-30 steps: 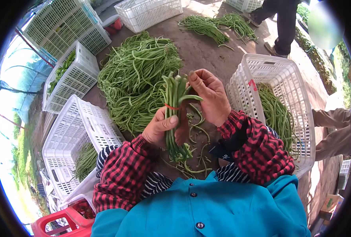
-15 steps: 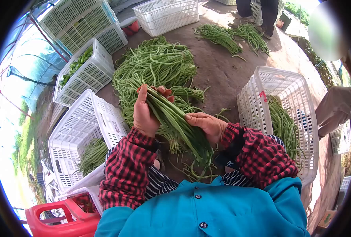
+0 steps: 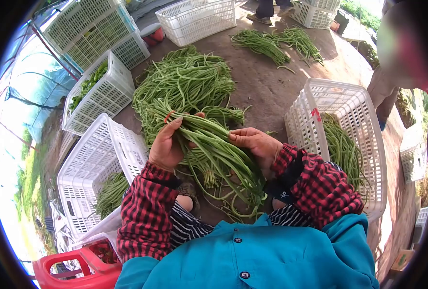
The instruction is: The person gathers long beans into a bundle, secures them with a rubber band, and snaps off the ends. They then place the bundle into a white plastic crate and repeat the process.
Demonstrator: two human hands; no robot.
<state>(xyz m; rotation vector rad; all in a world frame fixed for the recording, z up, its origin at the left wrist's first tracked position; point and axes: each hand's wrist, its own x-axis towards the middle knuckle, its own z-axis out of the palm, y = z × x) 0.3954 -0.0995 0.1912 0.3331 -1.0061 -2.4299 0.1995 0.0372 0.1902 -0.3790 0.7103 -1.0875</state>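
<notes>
Long-bean bundle [image 3: 213, 134] slants down-right from red band [image 3: 169, 116]; I see left hand [image 3: 166, 148] holding near band, right hand [image 3: 258, 145] pinching farther along.

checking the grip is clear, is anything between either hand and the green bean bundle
Nothing visible: the left hand holds the green bean bundle near its red band, and the right hand holds it farther along. The bean pile lies beyond, not between.

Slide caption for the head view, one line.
Left hand and right hand hold a red-banded bundle of long beans between white crates.
</notes>
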